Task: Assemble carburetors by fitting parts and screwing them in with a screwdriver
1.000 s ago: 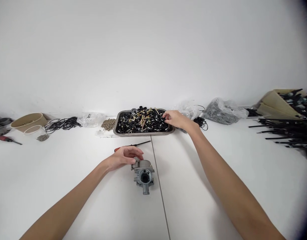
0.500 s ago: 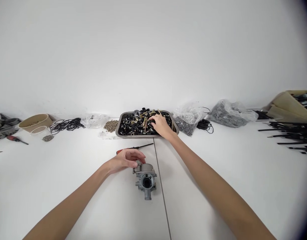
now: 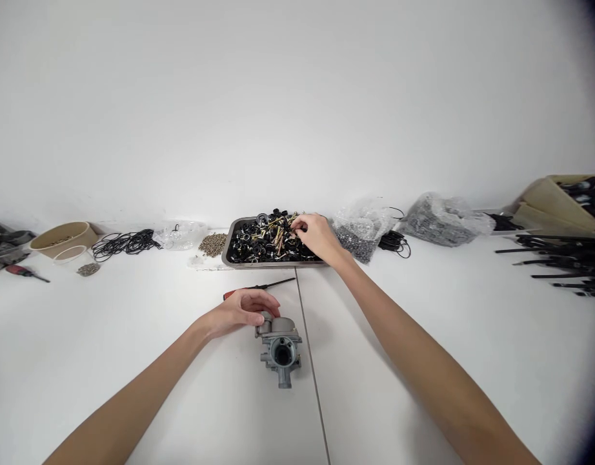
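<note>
A grey metal carburetor [image 3: 280,349] stands on the white table, near the seam between two tabletops. My left hand [image 3: 242,310] rests on its upper left side, fingers curled around the top. My right hand [image 3: 315,236] reaches into a dark metal tray [image 3: 228,250] filled with black rings and brass-coloured parts; its fingertips are pinched together among those parts, and what they pinch is too small to make out. A red-handled screwdriver [image 3: 259,287] lies just behind my left hand.
Left of the tray lie a pile of small brass pieces [image 3: 213,244], a clear bag [image 3: 181,234], black O-rings [image 3: 123,243], a tan bowl [image 3: 60,237] and another red screwdriver [image 3: 24,273]. To the right are bags of parts [image 3: 440,221] and black rods [image 3: 559,261].
My right hand has moved left from the tray's right end to its middle and drawn its fingers into a pinch. My left hand has stayed on the carburetor.
</note>
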Demonstrator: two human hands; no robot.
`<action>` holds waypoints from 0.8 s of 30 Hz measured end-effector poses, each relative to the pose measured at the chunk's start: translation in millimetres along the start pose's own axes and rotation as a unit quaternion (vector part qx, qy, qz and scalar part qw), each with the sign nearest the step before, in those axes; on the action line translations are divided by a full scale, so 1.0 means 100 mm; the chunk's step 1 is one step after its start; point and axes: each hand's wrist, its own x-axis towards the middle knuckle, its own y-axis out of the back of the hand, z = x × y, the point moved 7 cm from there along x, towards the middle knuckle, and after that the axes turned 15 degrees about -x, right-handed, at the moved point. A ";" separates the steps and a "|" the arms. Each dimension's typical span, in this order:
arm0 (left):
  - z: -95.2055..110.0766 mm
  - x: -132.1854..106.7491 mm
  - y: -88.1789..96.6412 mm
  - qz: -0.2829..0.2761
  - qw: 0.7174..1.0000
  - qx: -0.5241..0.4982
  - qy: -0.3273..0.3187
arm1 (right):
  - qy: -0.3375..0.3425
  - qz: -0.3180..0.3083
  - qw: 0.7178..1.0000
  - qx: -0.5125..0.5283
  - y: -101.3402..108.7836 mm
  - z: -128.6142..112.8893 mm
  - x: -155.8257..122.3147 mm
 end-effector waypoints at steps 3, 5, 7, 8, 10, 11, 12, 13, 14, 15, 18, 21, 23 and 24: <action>0.00 0.00 0.00 0.001 1.000 0.001 0.000 | -0.019 0.000 0.999 0.044 0.15 0.00 0.01; 0.00 0.00 0.00 0.003 1.000 0.002 0.000 | -0.028 -0.007 0.997 0.073 0.24 -0.01 0.01; 0.00 0.00 0.00 0.008 1.000 0.003 0.003 | -0.030 -0.028 0.994 0.100 0.31 -0.03 0.00; 0.00 0.00 0.00 0.011 1.000 0.003 0.005 | -0.028 -0.045 0.992 0.113 0.33 -0.05 -0.01; 0.00 -0.01 0.00 0.013 1.000 0.002 0.008 | -0.023 -0.087 0.986 0.139 0.34 -0.09 -0.03; 0.00 -0.01 0.00 0.013 1.000 0.001 0.008 | -0.020 -0.109 0.982 0.151 0.34 -0.11 -0.05; 0.00 -0.01 -0.01 0.012 1.000 0.001 0.008 | -0.018 -0.129 0.978 0.161 0.33 -0.13 -0.07; 0.00 -0.01 -0.01 0.012 1.000 0.001 0.008 | -0.015 -0.147 0.974 0.170 0.32 -0.15 -0.09; 0.00 -0.01 -0.01 0.011 1.000 0.002 0.008 | -0.012 -0.163 0.970 0.179 0.31 -0.18 -0.11; 0.00 -0.02 -0.01 0.011 1.000 0.001 0.007 | -0.009 -0.177 0.966 0.188 0.30 -0.21 -0.14; -0.01 -0.02 -0.03 0.005 1.000 0.000 0.006 | -0.007 -0.208 0.954 0.216 0.28 -0.28 -0.28; 0.05 -0.03 -0.04 -0.015 1.000 -0.005 -0.020 | -0.011 -0.262 0.932 0.251 0.22 -0.33 -0.59; 0.17 -0.05 0.00 -0.002 0.997 0.017 -0.069 | -0.022 -0.309 0.909 0.281 0.13 -0.32 -0.88; 0.27 -0.08 0.04 0.019 0.994 0.046 -0.101 | -0.033 -0.324 0.898 0.298 0.08 -0.29 -1.02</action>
